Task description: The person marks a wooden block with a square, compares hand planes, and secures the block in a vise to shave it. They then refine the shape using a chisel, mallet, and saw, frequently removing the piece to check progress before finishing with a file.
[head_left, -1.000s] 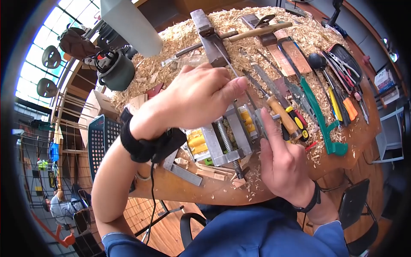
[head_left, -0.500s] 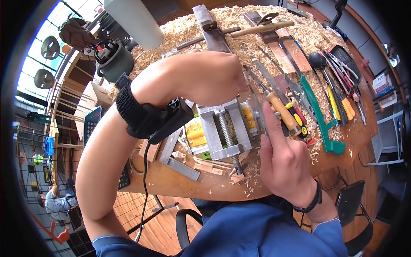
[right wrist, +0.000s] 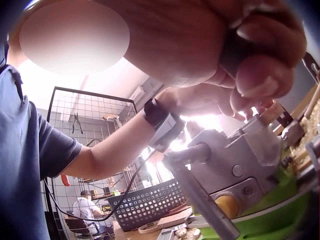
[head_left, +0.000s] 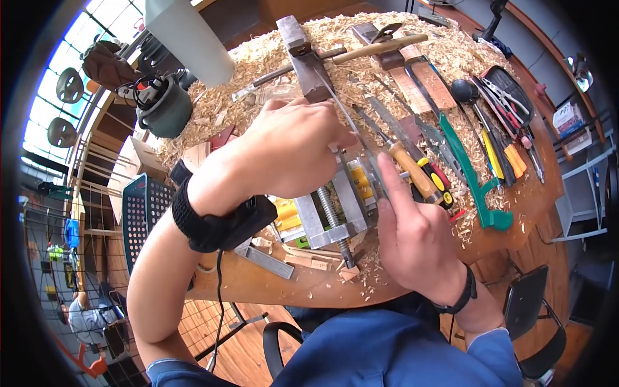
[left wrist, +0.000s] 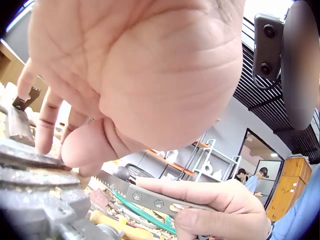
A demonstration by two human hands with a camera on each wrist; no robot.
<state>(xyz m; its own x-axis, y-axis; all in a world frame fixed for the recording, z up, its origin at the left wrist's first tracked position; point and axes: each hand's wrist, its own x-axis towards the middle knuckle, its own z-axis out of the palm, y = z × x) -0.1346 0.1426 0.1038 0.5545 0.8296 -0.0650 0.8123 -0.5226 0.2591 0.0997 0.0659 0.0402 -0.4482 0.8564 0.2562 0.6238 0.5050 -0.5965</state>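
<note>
My right hand [head_left: 422,245] grips the dark handle [left wrist: 155,200] of a thin toothed saw, its index finger lying straight along it. The saw blade [head_left: 345,109] runs forward past my left thumb, over the right side of a metal vise [head_left: 351,203]. My left hand [head_left: 290,148] arches over the back of the vise and hides its jaws in the head view. In the left wrist view the left fingers [left wrist: 45,127] point down at the vise top, the thumb beside the saw blade [left wrist: 107,180]. What lies under the fingertips is mostly hidden.
A wooden-handled tool [head_left: 412,169], a green-handled saw [head_left: 477,187] and pliers [head_left: 506,97] lie right of the vise. Planes [head_left: 309,71] and shavings [head_left: 258,55] cover the back. A metal square [head_left: 267,261] and wood offcuts lie front left, a perforated basket [head_left: 145,213] beyond.
The left wrist bent, its hand covering the blade's far part half a second ago; now it has turned back and the blade shows beyond the thumb. The right hand keeps its grip.
</note>
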